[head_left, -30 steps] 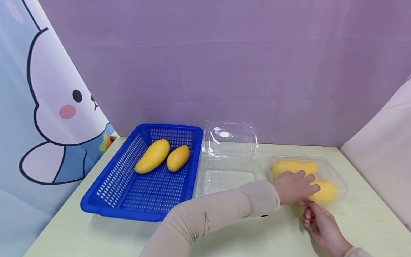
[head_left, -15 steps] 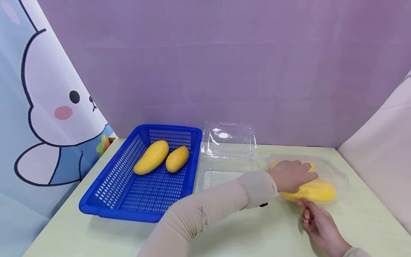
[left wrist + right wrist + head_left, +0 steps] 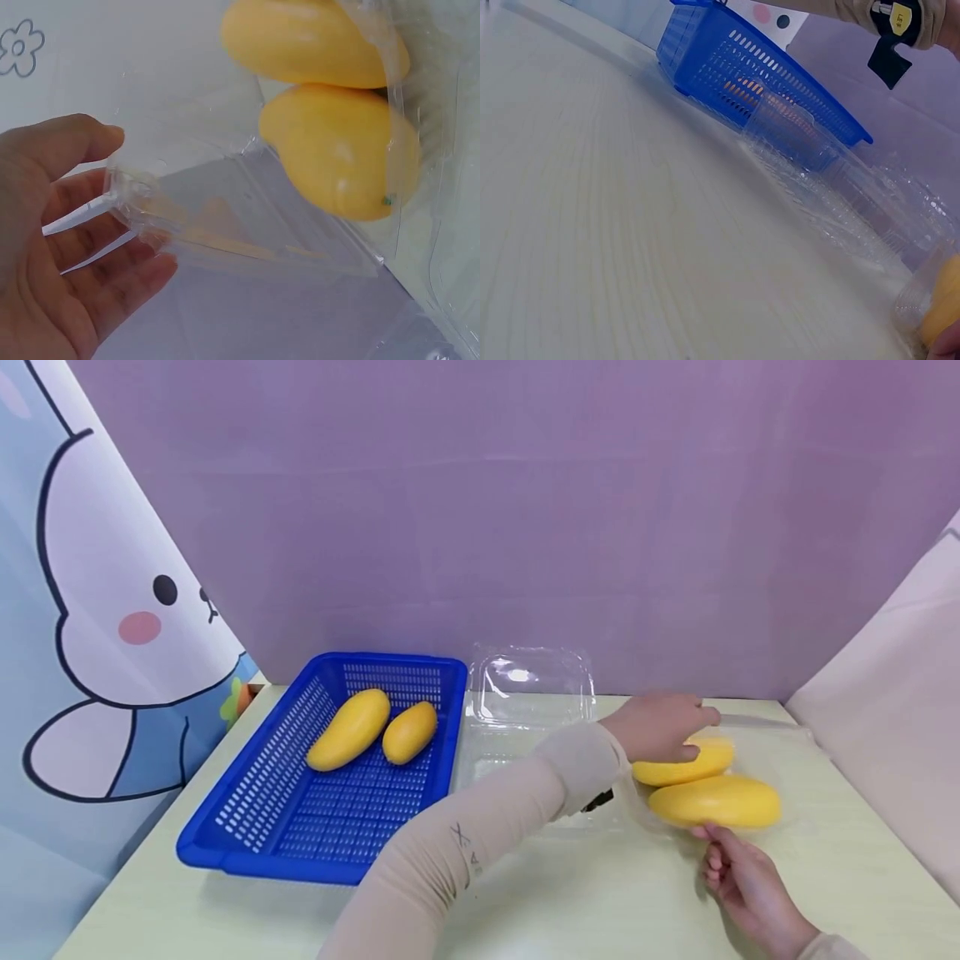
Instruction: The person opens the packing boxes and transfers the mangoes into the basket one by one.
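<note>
A clear plastic clamshell container [image 3: 641, 814] with two yellow mangoes [image 3: 716, 802] stands at the right of the table in the head view. My left hand [image 3: 660, 727] reaches across to its back left side. In the left wrist view the thumb and fingers of that hand [image 3: 82, 217] are curled round a corner of the clear lid [image 3: 225, 240], which is raised off the mangoes [image 3: 337, 150]. My right hand [image 3: 750, 885] pinches the container's front edge between thumb and forefinger, its other fingers curled in. The right wrist view shows little of that hand.
To the left a blue plastic basket [image 3: 315, 864] holds two mangoes [image 3: 348, 731]. A second clear clamshell [image 3: 532, 685] stands with its lid up, partly behind my left sleeve. A purple cloth [image 3: 487, 527] hangs behind the pale table [image 3: 570, 902].
My left hand has moved up and back to the left, and the lid has risen from over the mangoes. My right hand has stayed at the front edge.
</note>
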`<state>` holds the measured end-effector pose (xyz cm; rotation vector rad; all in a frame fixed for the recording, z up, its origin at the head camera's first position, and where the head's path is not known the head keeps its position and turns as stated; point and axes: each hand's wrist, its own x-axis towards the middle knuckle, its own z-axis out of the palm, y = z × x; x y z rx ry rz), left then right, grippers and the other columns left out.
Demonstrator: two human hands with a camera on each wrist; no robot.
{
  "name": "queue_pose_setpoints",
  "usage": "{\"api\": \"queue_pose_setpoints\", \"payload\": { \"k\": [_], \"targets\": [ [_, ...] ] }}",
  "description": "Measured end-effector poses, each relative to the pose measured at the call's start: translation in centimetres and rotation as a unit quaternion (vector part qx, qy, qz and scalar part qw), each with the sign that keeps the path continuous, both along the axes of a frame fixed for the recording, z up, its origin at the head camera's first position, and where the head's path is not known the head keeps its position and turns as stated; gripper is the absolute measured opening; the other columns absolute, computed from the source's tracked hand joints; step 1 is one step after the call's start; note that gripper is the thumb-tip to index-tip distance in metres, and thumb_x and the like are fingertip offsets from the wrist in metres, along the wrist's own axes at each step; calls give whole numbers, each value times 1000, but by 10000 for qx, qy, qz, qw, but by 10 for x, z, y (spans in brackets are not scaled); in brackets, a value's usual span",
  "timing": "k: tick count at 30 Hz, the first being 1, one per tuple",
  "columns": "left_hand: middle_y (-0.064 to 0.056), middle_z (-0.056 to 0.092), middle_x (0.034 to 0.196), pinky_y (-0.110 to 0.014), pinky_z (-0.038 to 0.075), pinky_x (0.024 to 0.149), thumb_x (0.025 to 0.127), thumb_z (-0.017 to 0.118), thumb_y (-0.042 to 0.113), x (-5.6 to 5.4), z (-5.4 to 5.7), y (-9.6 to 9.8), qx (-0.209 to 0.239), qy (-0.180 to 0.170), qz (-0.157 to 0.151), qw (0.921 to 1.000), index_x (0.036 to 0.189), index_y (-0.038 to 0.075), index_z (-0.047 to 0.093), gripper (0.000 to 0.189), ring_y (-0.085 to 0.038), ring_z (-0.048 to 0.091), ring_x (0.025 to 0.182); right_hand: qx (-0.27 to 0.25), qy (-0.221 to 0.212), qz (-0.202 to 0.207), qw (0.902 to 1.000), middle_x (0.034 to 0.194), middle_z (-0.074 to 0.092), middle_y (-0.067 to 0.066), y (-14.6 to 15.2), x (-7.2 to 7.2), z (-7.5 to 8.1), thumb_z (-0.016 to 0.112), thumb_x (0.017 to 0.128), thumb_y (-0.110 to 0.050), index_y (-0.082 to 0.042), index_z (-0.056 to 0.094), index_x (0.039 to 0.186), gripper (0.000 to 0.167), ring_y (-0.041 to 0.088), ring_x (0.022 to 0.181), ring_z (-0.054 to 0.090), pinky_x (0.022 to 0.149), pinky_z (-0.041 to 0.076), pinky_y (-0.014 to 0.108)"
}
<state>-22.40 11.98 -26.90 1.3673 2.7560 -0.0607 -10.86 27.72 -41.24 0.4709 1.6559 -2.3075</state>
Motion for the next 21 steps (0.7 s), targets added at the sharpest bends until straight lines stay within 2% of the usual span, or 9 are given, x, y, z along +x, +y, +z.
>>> {"api": "queue_pose_setpoints", "payload": {
  "k": [6, 9, 13, 18, 21],
  "targets": [
    [14, 50, 134, -14, 36, 97, 95, 54, 35, -11, 7, -11, 850, -559, 321, 9943, 137, 24, 48, 44, -2, 45, 122, -94, 246, -27, 9996, 59, 51, -10, -3, 3, 0, 46, 100, -26, -20, 74, 79, 35, 1, 53, 46, 49, 42, 15],
    [12, 52, 132, -14, 38, 95, 95, 53, 34, -18, 9, -16, 1118, -489, 409, 9917, 135, 22, 50, 41, -3, 48, 119, -99, 299, -31, 9995, 59, 51, -10, -5, 4, 1, 47, 99, -26, -20, 74, 79, 35, 1, 52, 47, 49, 42, 15],
    [9, 56, 128, -15, 41, 89, 96, 51, 30, -24, 10, -24, 1399, -164, 453, 9890, 131, 20, 55, 36, -5, 52, 113, -116, 319, 0, 9994, 58, 52, -10, -6, 5, 1, 47, 99, -26, -20, 75, 80, 34, 1, 52, 46, 48, 42, 14],
    [9, 55, 129, -16, 40, 92, 97, 48, 28, -30, 9, -30, 1800, -212, 604, 9816, 130, 21, 55, 35, -6, 51, 115, -96, 275, -39, 9996, 58, 51, -10, -4, 7, 1, 47, 99, -26, -20, 75, 80, 35, 1, 51, 46, 48, 42, 15],
    [8, 55, 130, -16, 39, 95, 97, 47, 28, -33, 7, -33, 1997, -122, 677, 9774, 130, 19, 56, 35, -6, 50, 118, -63, 247, -85, 9996, 58, 51, -10, -4, 7, 2, 47, 99, -27, -21, 75, 79, 34, 1, 51, 46, 48, 42, 14]
  ]
}}
